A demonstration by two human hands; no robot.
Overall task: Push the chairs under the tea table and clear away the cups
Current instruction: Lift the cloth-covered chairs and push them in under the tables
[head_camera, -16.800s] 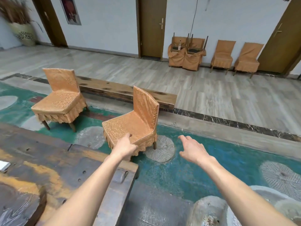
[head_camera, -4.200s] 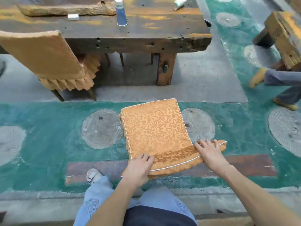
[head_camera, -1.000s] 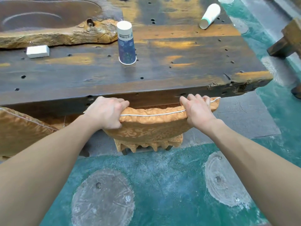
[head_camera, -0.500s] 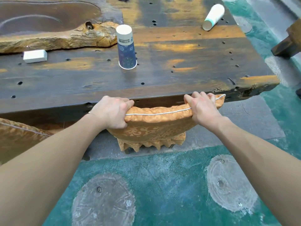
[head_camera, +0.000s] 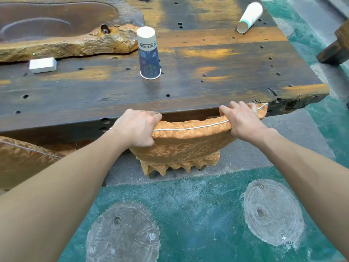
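Observation:
An orange fabric-covered chair stands with its backrest top against the near edge of the dark wooden tea table; its seat is hidden beneath. My left hand grips the left end of the backrest top and my right hand grips the right end. A blue paper cup stands upside down on the table beyond my left hand. A white paper cup lies on its side at the far right. A second orange chair shows at the left edge, tucked partly under the table.
A carved wooden tea tray fills the table's far left, with a small white block in front of it. A dark wooden bench end stands at the right. The floor below is green with round pale stone inlays.
The chair has slid a little further toward the table, its backrest top now against the table's edge. Both hands keep their grip. The cups have not moved.

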